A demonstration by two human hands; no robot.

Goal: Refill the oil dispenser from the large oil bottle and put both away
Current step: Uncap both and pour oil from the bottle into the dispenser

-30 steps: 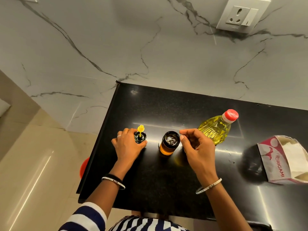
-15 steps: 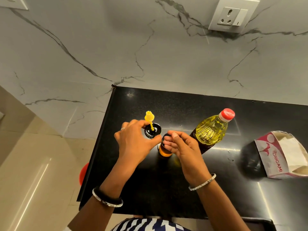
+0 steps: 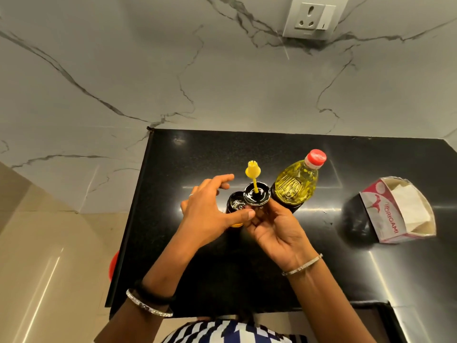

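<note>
The oil dispenser [image 3: 235, 204], a small amber jar, stands with its mouth uncovered on the black counter [image 3: 197, 154]. Its black lid [image 3: 256, 197], with a yellow brush [image 3: 252, 170] sticking up from it, is inverted just right of the jar's mouth. My right hand [image 3: 277, 231] pinches the lid from below. My left hand [image 3: 209, 211] hovers in front of the jar with fingers spread; its thumb reaches across towards the right hand's fingers. The large oil bottle [image 3: 296, 188], yellow oil with a red cap [image 3: 315, 158], stands just right of the lid.
An open pink-and-white tissue box [image 3: 395, 211] lies on the counter's right side. A wall socket [image 3: 311, 18] sits high on the marble wall. Something red [image 3: 114, 264] shows below the counter's left edge, above the beige floor.
The lid with the brush has passed from my left hand to my right hand and moved right, over the jar. My left hand has let go and spread its fingers.
</note>
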